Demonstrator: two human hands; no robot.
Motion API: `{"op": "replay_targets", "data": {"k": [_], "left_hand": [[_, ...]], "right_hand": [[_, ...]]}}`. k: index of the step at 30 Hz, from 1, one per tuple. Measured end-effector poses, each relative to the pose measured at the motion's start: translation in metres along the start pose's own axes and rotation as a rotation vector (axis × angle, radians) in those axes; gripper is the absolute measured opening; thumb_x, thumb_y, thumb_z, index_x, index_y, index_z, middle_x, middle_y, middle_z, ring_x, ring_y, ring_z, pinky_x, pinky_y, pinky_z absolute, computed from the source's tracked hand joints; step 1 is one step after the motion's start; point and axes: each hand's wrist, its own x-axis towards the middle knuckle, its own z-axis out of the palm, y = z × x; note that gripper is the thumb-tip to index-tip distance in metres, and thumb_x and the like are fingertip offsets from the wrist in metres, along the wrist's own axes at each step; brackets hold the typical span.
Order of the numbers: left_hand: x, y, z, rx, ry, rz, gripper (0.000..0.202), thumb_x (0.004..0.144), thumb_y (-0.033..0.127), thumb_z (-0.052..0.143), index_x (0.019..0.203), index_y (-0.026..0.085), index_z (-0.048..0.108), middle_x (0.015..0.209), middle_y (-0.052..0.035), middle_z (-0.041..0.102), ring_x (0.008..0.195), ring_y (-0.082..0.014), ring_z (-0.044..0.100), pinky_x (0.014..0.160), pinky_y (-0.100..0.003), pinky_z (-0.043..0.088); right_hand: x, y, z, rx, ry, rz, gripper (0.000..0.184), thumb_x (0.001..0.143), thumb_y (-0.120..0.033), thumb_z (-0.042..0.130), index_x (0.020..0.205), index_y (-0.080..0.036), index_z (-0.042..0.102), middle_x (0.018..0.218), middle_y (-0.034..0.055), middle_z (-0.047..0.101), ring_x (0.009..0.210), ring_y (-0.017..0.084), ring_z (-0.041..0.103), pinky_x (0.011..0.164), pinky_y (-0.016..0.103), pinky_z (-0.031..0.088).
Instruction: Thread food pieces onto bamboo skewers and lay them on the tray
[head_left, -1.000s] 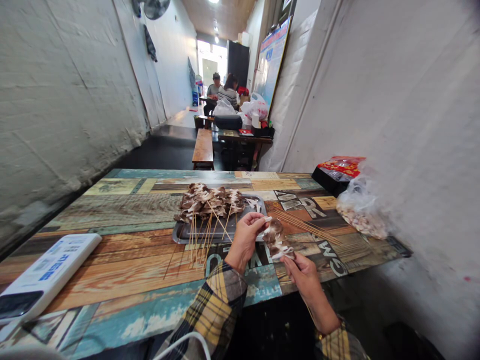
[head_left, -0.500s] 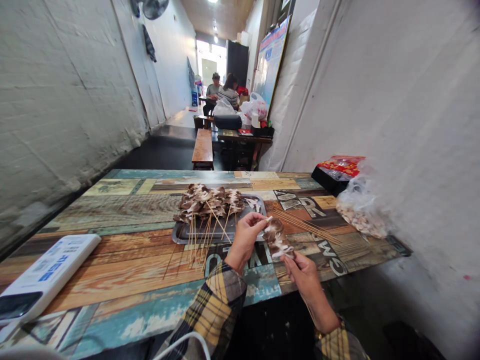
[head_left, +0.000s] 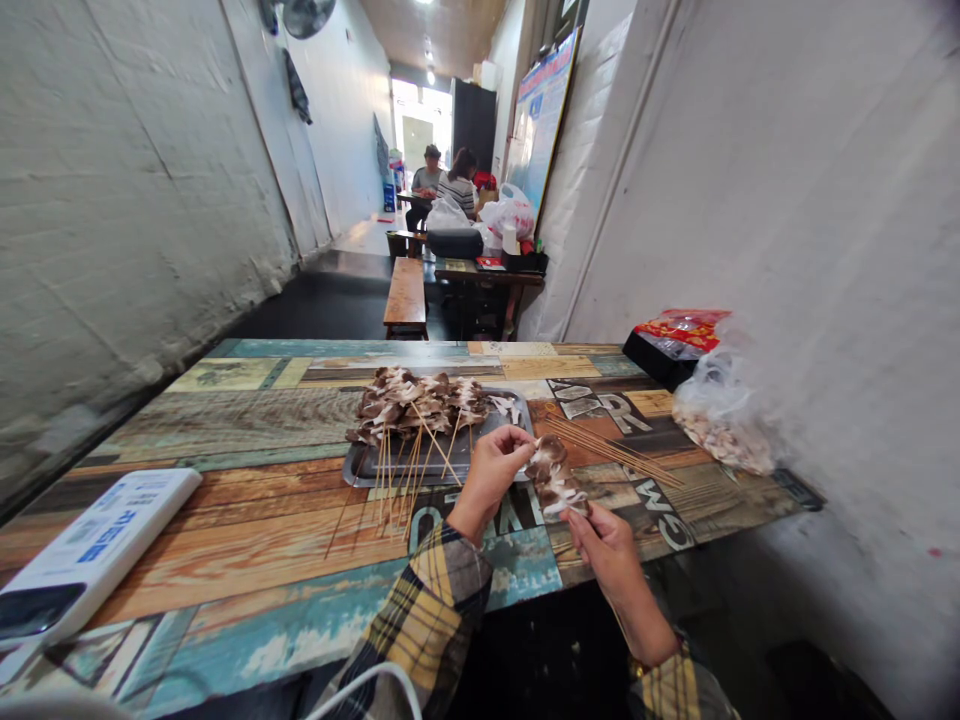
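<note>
1. The left hand (head_left: 491,475) pinches the upper end of a skewer (head_left: 553,475) of brown-and-white mushrooms between thumb and fingertips.
2. The right hand (head_left: 609,555) has its fingers closed on the skewer's lower end; the stick seems to run back along the wrist.
3. The skewer is tilted between the two hands, over the near part of the table (head_left: 262,550), just right of the tray (head_left: 365,468).
4. Done, as far as shows: a pile (head_left: 420,405) of threaded mushrooms lies in the tray, stick ends poking out towards the person. They overlap, so I cannot count them.
5. The held skewer looks nearly full, since mushroom fills the gap between the hands; whether more would fit, I cannot tell.
6. Left over: a bunch of bare sticks (head_left: 615,447) on the table beyond the right hand, and some loose pale pieces (head_left: 507,408) at the tray's right end.
7. A clear bag (head_left: 720,420) of pale bits sits near the right wall; its contents are too unclear to count as stock.
</note>
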Motion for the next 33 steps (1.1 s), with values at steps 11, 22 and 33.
{"op": "replay_targets", "data": {"k": [11,22,33], "left_hand": [[0.0010,0.0022,-0.0008,-0.064,0.062,0.003,0.012,0.063,0.024,0.074,0.066,0.015,0.067,0.063,-0.0010,0.063,0.059,-0.0108,0.052,0.058,-0.022,0.037],[0.0002,0.0026,-0.0006,-0.072,0.061,0.020,0.011,0.065,0.024,0.074,0.068,0.016,0.067,0.066,-0.0012,0.064,0.062,-0.0115,0.054,0.061,-0.023,0.038],[0.0002,0.0012,0.0002,-0.080,0.076,0.021,0.013,0.066,0.026,0.074,0.069,0.015,0.066,0.065,-0.0012,0.064,0.061,-0.0113,0.054,0.061,-0.022,0.039]], "right_hand": [[-0.0035,-0.0045,0.0012,0.009,0.000,0.018,0.042,0.080,-0.056,0.060,0.079,-0.014,0.065,0.050,-0.0063,0.038,0.042,0.006,0.030,0.040,0.020,0.023],[-0.0018,-0.0009,-0.0003,-0.002,-0.009,0.006,0.041,0.081,-0.054,0.059,0.081,-0.013,0.066,0.050,-0.0066,0.039,0.042,0.006,0.030,0.040,0.020,0.022],[-0.0031,-0.0013,0.0002,0.012,-0.012,-0.004,0.040,0.081,-0.053,0.060,0.079,-0.013,0.066,0.050,-0.0061,0.038,0.043,0.006,0.029,0.041,0.020,0.022]]}}
